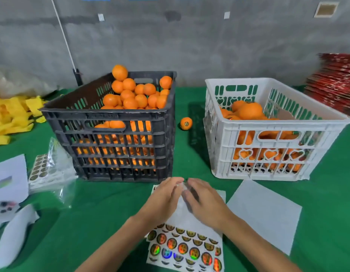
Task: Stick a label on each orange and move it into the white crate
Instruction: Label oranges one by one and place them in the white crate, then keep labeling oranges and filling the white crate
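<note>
Far left: a bagged spare label sheet (42, 169) lies on the green table (111, 203), not in play. Next, the black crate (111, 138), heaped with unlabelled oranges (129, 95); firm, round, moderately heavy by the look, likely to roll, so best cupped whole in the palm. Front centre: left hand (162, 197) and right hand (203, 201) meet over the sticker sheet (182, 250), fingers loosely curled and close together, seemingly working at the sheet's clear upper part; blurred, so cannot tell whether a label is pinched. Labels are thin, floppy, sticky, so lift by an edge with fingertips. One labelled orange (186, 123) sits loose between the crates. Right: the white crate (278, 122), partly filled.
</note>
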`<state>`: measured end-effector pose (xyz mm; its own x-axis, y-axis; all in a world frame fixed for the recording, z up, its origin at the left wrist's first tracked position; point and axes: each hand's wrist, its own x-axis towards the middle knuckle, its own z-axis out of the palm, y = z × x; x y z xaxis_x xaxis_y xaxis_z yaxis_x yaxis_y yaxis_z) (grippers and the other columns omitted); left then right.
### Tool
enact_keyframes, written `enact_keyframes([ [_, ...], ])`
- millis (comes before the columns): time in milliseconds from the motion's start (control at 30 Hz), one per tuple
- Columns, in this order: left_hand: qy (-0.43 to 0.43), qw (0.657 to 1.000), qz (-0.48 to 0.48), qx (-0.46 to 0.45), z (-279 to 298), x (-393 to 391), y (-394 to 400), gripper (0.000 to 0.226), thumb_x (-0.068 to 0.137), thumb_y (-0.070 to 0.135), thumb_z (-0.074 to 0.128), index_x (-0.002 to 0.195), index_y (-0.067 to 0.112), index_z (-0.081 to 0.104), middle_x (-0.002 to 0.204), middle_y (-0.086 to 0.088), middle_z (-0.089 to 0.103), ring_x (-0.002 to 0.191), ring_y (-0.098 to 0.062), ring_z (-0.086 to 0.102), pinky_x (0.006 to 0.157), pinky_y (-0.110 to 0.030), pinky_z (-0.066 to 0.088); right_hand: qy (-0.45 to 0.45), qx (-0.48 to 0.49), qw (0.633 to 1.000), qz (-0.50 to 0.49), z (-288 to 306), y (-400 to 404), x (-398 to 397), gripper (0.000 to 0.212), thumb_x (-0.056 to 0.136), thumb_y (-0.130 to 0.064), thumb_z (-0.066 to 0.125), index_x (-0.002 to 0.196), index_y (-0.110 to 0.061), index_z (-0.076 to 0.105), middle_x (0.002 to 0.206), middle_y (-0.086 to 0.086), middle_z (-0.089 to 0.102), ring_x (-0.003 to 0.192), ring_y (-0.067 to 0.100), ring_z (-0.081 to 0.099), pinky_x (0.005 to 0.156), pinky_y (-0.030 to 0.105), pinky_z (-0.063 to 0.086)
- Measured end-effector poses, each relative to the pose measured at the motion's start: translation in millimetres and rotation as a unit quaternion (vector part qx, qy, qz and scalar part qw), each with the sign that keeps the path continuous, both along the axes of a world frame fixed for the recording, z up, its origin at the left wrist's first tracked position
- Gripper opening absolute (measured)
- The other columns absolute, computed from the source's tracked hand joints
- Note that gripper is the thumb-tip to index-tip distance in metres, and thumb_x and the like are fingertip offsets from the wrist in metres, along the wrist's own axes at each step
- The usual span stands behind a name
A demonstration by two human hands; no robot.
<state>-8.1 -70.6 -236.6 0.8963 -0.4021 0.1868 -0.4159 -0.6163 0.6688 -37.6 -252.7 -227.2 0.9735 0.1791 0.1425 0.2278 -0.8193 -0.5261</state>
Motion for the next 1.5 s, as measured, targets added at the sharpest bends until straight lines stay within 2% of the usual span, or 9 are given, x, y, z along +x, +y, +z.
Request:
enact_keyframes([
  [200, 0.004, 0.999, 0.008, 0.033, -12, -9, -8, 0.067, 0.105, 0.061, 0.023, 0.158, 0.022, 0.035, 0.159, 0.008, 0.040, 0.141, 0.004, 0.029, 0.124, -0.030, 0.021, 0.009, -0.092, 0.995, 0.029, -12, -13, -9, 0.054, 0.111, -0.045, 0.028, 0.158, -0.022, 0.036, 0.166, -0.003, 0.032, 0.154, 0.013, 0.022, 0.125, 0.028, 0.012],
  [367, 0.006, 0.998, -0.032, 0.054, -8, -10, -6, 0.064, 0.107, 0.061, 0.017, 0.163, 0.032, 0.022, 0.166, 0.017, 0.028, 0.150, 0.005, 0.019, 0.128, -0.033, 0.014, 0.027, -0.091, 0.995, 0.027, -12, -37, -12, 0.054, 0.111, -0.045, 0.026, 0.160, -0.024, 0.032, 0.169, -0.004, 0.024, 0.156, 0.011, 0.016, 0.127, 0.030, 0.007],
  [500, -0.015, 0.994, -0.032, 0.100, -7, -9, -5, 0.054, 0.110, 0.051, 0.023, 0.155, 0.030, 0.043, 0.161, 0.012, 0.040, 0.150, -0.004, 0.027, 0.129, -0.040, 0.013, 0.026, -0.106, 0.993, 0.032, -11, -76, -23, 0.054, 0.110, -0.048, 0.023, 0.160, -0.031, 0.031, 0.169, -0.011, 0.019, 0.157, 0.007, 0.010, 0.127, 0.027, 0.001],
  [600, -0.008, 0.994, -0.025, 0.108, -9, -7, -2, 0.055, 0.104, 0.061, 0.037, 0.151, 0.036, 0.047, 0.163, 0.013, 0.035, 0.152, -0.004, 0.023, 0.127, -0.031, 0.003, 0.022, -0.146, 0.989, 0.026, -8, -110, -32, 0.052, 0.109, -0.049, 0.023, 0.160, -0.037, 0.029, 0.169, -0.015, 0.015, 0.157, 0.007, 0.007, 0.125, 0.024, -0.003],
  [967, 0.017, 0.996, -0.050, 0.075, -6, -6, 1, 0.080, 0.074, 0.091, 0.046, 0.142, 0.050, 0.053, 0.160, 0.022, 0.035, 0.151, -0.002, 0.023, 0.128, -0.040, 0.002, -0.011, -0.075, 0.997, 0.019, 10, -135, -41, 0.038, 0.109, -0.028, 0.047, 0.145, -0.031, 0.057, 0.158, -0.009, 0.045, 0.150, 0.011, 0.033, 0.126, 0.033, 0.021],
  [1067, 0.006, 0.997, -0.052, 0.064, -4, -7, 2, 0.076, 0.076, 0.088, 0.050, 0.140, 0.047, 0.057, 0.155, 0.025, 0.042, 0.148, 0.001, 0.029, 0.129, -0.041, 0.005, 0.025, 0.031, 0.998, 0.038, 17, -105, -37, 0.045, 0.103, -0.049, 0.054, 0.144, -0.030, 0.059, 0.154, -0.014, 0.048, 0.141, -0.001, 0.039, 0.121, 0.029, 0.031],
  [1200, -0.015, 0.998, -0.045, 0.028, -1, -10, 2, 0.062, 0.081, 0.070, 0.065, 0.134, 0.038, 0.067, 0.146, 0.019, 0.055, 0.140, -0.003, 0.045, 0.124, -0.046, 0.023, 0.098, 0.057, 0.989, 0.093, 11, -74, -30, 0.078, 0.083, -0.070, 0.070, 0.149, -0.032, 0.052, 0.147, -0.027, 0.040, 0.132, -0.011, 0.037, 0.103, -0.004, 0.021],
  [1400, -0.020, 0.999, -0.026, -0.017, 0, -12, 2, 0.037, 0.085, 0.052, 0.075, 0.117, 0.032, 0.076, 0.132, 0.020, 0.062, 0.130, -0.005, 0.049, 0.119, -0.044, 0.029, 0.031, -0.016, 0.991, 0.130, 4, -62, -22, 0.070, 0.086, -0.070, 0.064, 0.147, -0.038, 0.052, 0.156, -0.021, 0.040, 0.139, -0.003, 0.037, 0.119, 0.018, 0.022],
  [1500, -0.026, 0.998, -0.029, -0.041, -3, -12, 1, 0.026, 0.089, 0.045, 0.074, 0.110, 0.030, 0.078, 0.126, 0.022, 0.064, 0.126, -0.005, 0.051, 0.116, -0.045, 0.031, -0.011, -0.044, 0.990, 0.135, 6, -58, -21, 0.055, 0.091, -0.065, 0.061, 0.140, -0.039, 0.060, 0.147, -0.024, 0.050, 0.129, 0.000, 0.045, 0.114, 0.021, 0.027],
])
